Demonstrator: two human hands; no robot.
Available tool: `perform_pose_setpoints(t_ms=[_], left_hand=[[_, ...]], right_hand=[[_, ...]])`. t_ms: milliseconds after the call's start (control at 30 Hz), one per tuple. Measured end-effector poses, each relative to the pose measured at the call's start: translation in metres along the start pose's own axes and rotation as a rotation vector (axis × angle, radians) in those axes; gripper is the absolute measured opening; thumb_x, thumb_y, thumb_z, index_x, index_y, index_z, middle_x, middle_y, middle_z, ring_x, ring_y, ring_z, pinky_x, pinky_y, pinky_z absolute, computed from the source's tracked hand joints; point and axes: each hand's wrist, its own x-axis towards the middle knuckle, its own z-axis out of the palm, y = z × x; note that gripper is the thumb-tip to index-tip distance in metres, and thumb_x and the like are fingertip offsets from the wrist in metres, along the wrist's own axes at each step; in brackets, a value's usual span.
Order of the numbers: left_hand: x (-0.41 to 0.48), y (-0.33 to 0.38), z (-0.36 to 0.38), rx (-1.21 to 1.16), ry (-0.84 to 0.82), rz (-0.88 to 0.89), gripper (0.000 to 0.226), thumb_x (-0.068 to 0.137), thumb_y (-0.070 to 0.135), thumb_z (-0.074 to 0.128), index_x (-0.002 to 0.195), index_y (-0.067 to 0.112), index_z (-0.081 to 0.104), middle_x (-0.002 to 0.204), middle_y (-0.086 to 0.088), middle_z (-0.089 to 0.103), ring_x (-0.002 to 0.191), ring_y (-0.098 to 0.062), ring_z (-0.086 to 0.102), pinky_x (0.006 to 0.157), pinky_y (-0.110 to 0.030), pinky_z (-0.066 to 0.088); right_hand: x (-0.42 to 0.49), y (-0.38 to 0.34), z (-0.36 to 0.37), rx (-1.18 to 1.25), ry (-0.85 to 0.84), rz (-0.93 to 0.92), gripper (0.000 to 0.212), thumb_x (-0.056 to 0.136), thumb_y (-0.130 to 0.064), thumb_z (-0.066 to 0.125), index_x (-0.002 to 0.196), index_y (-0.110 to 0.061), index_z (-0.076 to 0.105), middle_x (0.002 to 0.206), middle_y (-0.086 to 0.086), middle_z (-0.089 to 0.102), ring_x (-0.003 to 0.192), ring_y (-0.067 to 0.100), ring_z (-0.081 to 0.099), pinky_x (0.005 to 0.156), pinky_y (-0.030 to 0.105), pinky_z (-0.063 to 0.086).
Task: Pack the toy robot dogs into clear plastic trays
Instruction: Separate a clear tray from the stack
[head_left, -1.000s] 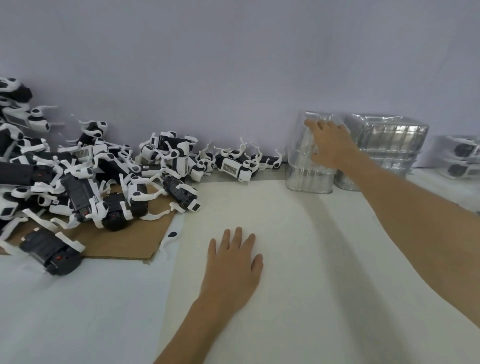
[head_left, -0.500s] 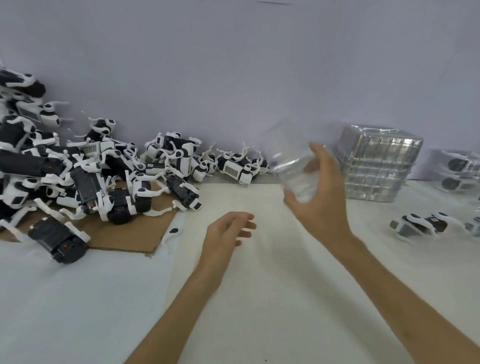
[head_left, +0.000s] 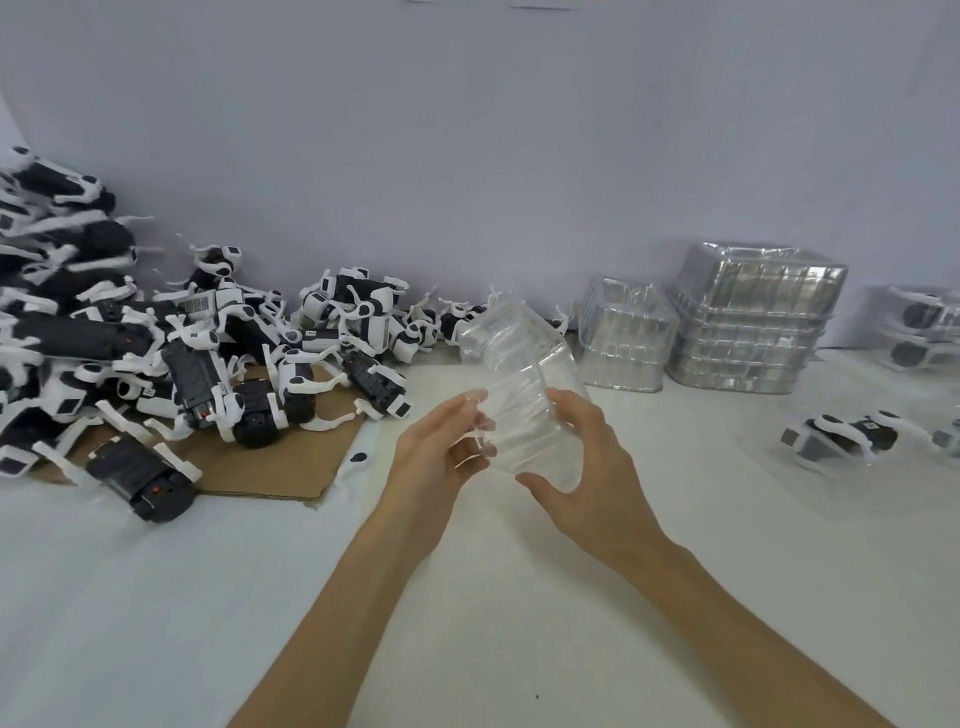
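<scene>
A clear plastic tray (head_left: 519, 374) is held upright above the white table between both hands. My left hand (head_left: 436, 457) grips its left edge and my right hand (head_left: 587, 467) wraps around its lower right side. A big heap of black-and-white toy robot dogs (head_left: 171, 353) lies at the left, partly on a brown cardboard sheet (head_left: 270, 462). Two stacks of clear trays stand by the wall at the right: a small stack (head_left: 626, 338) and a taller stack (head_left: 753, 322).
A toy dog lying in a clear tray (head_left: 841, 439) rests on the table at the right. More packed trays (head_left: 924, 327) are piled at the far right edge. The grey wall (head_left: 467, 156) closes off the back of the table.
My right hand lifted a tray off the small stack and brought it toward me. My left hand rose from the table and took hold of the tray's left edge.
</scene>
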Motion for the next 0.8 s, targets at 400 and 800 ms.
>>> perform_pose_setpoints(t_ms=[400,800], left_hand=[[-0.005,-0.006,0.013,0.096,-0.136,0.116,0.012,0.08,0.006,0.071,0.088,0.015,0.07,0.097,-0.021,0.075,0.082,-0.025,0.073,0.075,-0.03,0.058],[-0.006,-0.019,0.018,0.322,-0.039,0.072,0.016,0.087,-0.001,0.071,0.084,0.008,0.059,0.085,-0.009,0.077,0.071,-0.024,0.073,0.076,-0.029,0.056]], right_hand=[[0.015,-0.027,-0.021,0.609,0.092,0.329,0.036,0.079,-0.031,0.077,0.109,-0.03,0.057,0.093,0.001,0.076,0.082,0.015,0.072,0.071,0.02,0.052],[0.015,-0.016,-0.024,0.43,0.052,0.327,0.022,0.087,-0.016,0.077,0.102,-0.03,0.069,0.093,-0.01,0.075,0.087,0.012,0.071,0.077,0.018,0.051]])
